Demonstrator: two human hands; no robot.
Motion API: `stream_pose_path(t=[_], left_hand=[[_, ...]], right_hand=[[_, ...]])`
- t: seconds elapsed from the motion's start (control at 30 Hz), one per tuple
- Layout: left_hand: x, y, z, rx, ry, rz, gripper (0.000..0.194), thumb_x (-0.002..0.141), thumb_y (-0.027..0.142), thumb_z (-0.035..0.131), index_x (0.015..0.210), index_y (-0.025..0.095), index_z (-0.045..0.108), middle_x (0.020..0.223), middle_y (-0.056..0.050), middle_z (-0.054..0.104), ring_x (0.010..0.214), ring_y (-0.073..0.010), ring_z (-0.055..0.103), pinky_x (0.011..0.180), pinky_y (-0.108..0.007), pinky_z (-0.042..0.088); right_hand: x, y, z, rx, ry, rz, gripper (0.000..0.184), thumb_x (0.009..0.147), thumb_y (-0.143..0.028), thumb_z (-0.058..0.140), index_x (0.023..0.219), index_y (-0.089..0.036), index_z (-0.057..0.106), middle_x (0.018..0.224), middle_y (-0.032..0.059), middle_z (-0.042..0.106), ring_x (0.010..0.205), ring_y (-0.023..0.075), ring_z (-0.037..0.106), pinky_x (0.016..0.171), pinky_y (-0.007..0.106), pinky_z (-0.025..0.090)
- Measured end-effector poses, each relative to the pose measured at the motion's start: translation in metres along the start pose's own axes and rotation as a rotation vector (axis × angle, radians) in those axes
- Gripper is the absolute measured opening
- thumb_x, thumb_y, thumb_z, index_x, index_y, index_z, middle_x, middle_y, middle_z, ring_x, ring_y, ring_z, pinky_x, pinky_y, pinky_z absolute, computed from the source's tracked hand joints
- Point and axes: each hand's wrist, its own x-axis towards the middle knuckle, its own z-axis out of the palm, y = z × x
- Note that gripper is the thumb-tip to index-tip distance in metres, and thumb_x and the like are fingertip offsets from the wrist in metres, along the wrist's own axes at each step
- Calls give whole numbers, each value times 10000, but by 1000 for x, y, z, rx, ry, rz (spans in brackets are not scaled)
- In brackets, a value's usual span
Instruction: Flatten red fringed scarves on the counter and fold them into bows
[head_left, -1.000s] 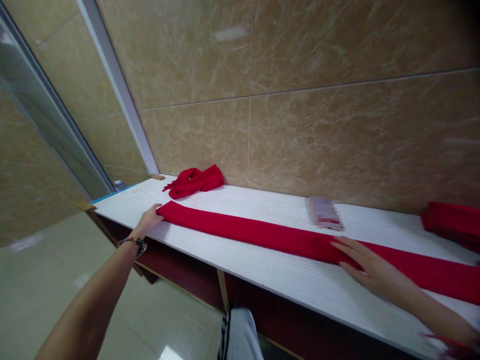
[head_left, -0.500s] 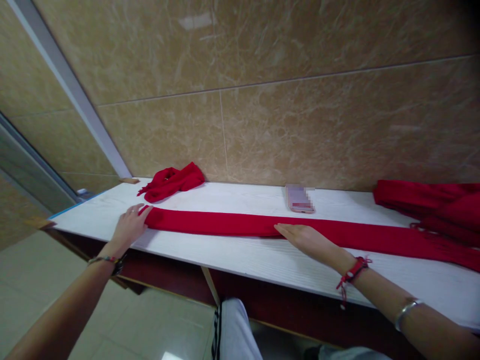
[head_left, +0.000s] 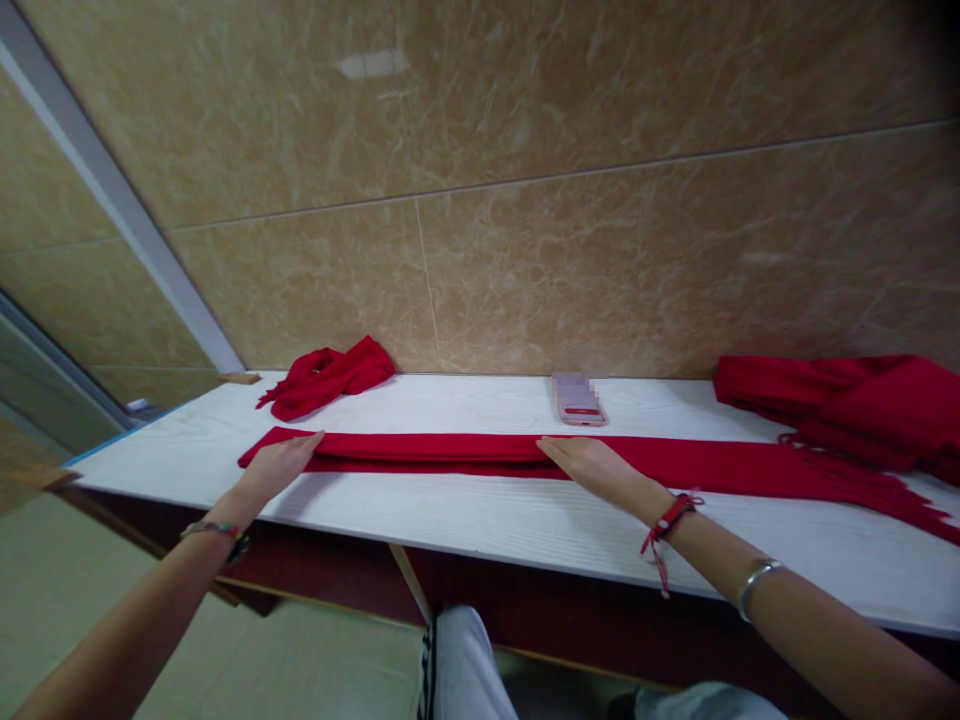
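Observation:
A long red scarf (head_left: 435, 448) lies stretched along the white tabletop, folded into a narrow strip with its fringe at the right end. Toward the left end, my left hand (head_left: 277, 468) is closed on the scarf's top layer, its fingertips at the far side of the strip. My right hand (head_left: 596, 468) grips the same layer near the scarf's middle, thumb and fingers pressed together. Between the hands the front edge is raised, and a dark gap shows beneath it. The undersides of the fingers are hidden.
A crumpled red scarf (head_left: 330, 378) lies at the back left of the white table (head_left: 450, 510). Behind my right hand is a phone (head_left: 577, 400) with a pixelated screen. More folded red fabric (head_left: 840, 405) sits at the right. A marbled tile wall (head_left: 525, 270) borders the back.
My left hand has moved inward from the scarf's left end and now grips its layer. The front edge between my hands has been lifted and turned back. The view has shifted slightly.

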Motion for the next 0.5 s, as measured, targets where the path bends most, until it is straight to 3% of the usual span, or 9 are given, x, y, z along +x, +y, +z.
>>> stream_pose_path(t=[0.1, 0.27, 0.4, 0.5], left_hand=[[3, 3, 4, 48, -74, 71, 520, 758, 11, 282, 1235, 107, 466, 1169, -170, 561, 1003, -253, 579, 808, -378, 481], [2, 2, 6, -3, -103, 102, 549, 741, -3, 242, 1231, 100, 467, 1246, -138, 504, 1071, -213, 540, 873, -355, 460], [7, -1, -5, 22, 78, 107, 574, 728, -28, 205, 1237, 68, 453, 1276, -165, 465, 1109, -232, 508, 896, -383, 449], [14, 2, -14, 64, 279, 130, 557, 740, -29, 192, 1245, 19, 424, 1335, -196, 376, 1237, -247, 354, 977, -413, 373]], right_hand=[[3, 3, 4, 44, -15, 28, 353, 776, 25, 424, 1097, -66, 537, 1036, 164, 630, 892, 211, 625, 755, 314, 521], [-2, 4, 7, 75, -13, -56, 368, 775, 26, 411, 1098, -91, 544, 1051, 136, 630, 914, 200, 618, 761, 312, 521], [-9, 9, 8, 9, 65, -35, 418, 777, 30, 387, 1160, -85, 505, 1130, 159, 584, 999, 209, 579, 823, 331, 498], [-13, 14, 11, 5, 160, 28, 439, 800, 7, 373, 1225, -73, 449, 1220, 190, 508, 1129, 233, 483, 908, 386, 445]])
